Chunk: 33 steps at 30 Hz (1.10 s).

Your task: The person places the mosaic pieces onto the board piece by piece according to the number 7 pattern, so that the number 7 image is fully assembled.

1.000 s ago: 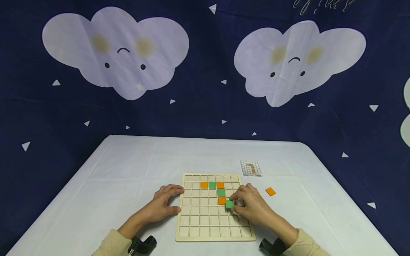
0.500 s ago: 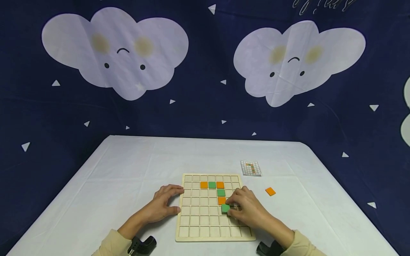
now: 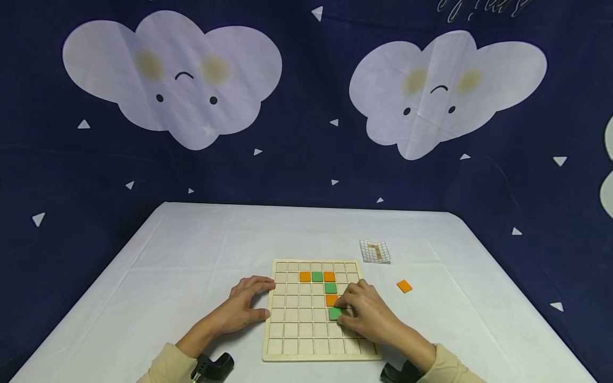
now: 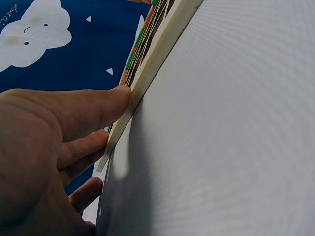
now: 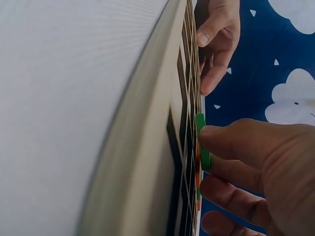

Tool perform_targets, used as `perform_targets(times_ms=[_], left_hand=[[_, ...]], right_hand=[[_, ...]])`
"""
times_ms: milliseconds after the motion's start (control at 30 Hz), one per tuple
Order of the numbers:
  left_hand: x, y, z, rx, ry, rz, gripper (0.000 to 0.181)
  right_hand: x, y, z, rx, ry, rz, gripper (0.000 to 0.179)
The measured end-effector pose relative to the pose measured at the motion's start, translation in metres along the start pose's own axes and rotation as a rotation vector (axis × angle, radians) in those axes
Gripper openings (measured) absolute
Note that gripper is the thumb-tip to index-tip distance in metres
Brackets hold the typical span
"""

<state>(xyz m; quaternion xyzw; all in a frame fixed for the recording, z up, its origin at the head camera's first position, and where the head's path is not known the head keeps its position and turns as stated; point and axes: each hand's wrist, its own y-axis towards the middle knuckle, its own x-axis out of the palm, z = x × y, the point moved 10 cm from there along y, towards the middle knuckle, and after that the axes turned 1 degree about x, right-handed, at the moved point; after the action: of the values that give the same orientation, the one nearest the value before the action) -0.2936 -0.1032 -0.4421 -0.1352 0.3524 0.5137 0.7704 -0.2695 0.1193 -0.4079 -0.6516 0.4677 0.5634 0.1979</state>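
My right hand [image 3: 366,311] pinches a green square tile [image 3: 334,314] between thumb and fingers. In the head view this tile lies just below an orange tile [image 3: 331,300] in the grid of the wooden board [image 3: 292,331]. The right wrist view shows the held tile [image 5: 204,160] edge-on, slightly tilted close over the grid. My left hand [image 3: 246,307] touches the board's left edge with thumb and fingertips, fingers relaxed. Higher on the board, orange and green tiles alternate in a row, including a green tile [image 3: 317,276], and then run down one column.
A loose orange tile [image 3: 404,286] lies on the white table [image 3: 191,250] to the right of the board. Behind it is a small printed card [image 3: 375,252] with a coloured grid pattern. A dark blue cloth with clouds [image 3: 306,159] hangs behind the table.
My right hand has moved left and slightly down with the green tile, from the right of the lower orange tile to the cell below it. The left hand has stayed still.
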Motion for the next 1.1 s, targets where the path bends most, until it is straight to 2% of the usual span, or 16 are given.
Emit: perform_targets(times_ms=[433,1100], left_hand=[[-0.0004,0.0004,0.0003,0.009,0.006,0.001,0.054],[-0.0004,0.0001,-0.0004,-0.001,-0.016,-0.003,0.054]], right_hand=[[0.0019,0.0011,-0.0011,-0.028,-0.013,0.021,0.021],[0.0007,0.0010,-0.0003,-0.019,0.002,0.025,0.020]])
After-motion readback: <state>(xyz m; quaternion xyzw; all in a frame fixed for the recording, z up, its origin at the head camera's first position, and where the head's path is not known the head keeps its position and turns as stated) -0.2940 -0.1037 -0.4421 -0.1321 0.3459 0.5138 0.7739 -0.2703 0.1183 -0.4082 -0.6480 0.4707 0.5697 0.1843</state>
